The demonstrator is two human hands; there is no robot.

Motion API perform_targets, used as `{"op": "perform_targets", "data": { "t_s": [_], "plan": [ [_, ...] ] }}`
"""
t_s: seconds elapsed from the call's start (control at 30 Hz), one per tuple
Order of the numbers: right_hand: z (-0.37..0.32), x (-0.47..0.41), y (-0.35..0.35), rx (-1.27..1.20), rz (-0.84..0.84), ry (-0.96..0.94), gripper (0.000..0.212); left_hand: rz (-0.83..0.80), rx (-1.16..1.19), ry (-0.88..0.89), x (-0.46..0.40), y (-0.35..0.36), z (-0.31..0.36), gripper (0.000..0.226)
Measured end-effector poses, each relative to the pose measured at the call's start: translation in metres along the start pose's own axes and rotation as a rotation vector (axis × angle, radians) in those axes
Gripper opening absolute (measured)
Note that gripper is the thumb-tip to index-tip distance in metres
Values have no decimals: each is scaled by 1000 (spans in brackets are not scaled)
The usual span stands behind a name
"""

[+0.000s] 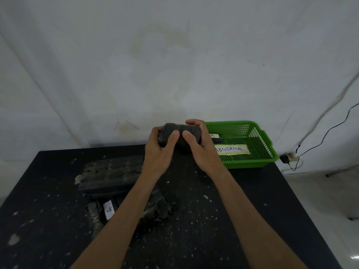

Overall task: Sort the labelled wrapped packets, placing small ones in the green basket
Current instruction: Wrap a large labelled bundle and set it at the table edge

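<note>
Both hands hold one dark wrapped packet (179, 131) above the far edge of the black table. My left hand (158, 152) grips its left end, and my right hand (202, 146) wraps its right end, thumbs on the near face. Just to the right stands the green basket (258, 152), with an "ABNORMAL" paper label and a small dark packet (216, 138) with a white "A" tag inside. Under my left forearm lies a pile of dark packets (110, 173); one of them carries a white "A" tag (108, 209).
The black table (233, 220) is speckled with white bits. A white wall rises behind it. At the right, a black cable runs down to a plug and adapter (287, 158) on the floor.
</note>
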State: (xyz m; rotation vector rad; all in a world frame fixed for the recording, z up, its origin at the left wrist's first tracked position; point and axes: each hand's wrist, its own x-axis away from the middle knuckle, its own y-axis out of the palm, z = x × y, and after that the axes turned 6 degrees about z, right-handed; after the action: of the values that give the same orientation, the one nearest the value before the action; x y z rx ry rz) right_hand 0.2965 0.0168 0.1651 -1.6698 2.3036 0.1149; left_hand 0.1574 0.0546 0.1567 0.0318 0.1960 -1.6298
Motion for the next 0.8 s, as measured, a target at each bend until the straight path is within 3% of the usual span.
{"op": "perform_targets", "data": {
  "t_s": [0.13, 0.27, 0.4, 0.5, 0.6, 0.67, 0.8],
  "plan": [
    [2, -1, -1, 35, -4, -24, 36, -20, -2, 6, 0, -1, -2, 51],
    [8, 4, -2, -15, 45, 17, 52, -22, 39, 40, 1, -1, 2, 52],
    [-1, 8, 3, -107, 78, 314, 61, -10, 62, 142, 0, 1, 5, 48],
    [-8, 5, 1, -408, 58, 529, 46, -60, 78, 209, -2, -2, -3, 50],
    [-8, 2, -4, -479, 106, 458, 25, -53, 104, 188, -4, -2, -1, 55],
    [-2, 3, -7, -449, 88, 389, 39, -19, 125, 81, -8, -1, 4, 54],
    [2, 8, -11, -268, -31, 274, 93, 24, 99, -151, -24, -5, 7, 57]
  ]
}}
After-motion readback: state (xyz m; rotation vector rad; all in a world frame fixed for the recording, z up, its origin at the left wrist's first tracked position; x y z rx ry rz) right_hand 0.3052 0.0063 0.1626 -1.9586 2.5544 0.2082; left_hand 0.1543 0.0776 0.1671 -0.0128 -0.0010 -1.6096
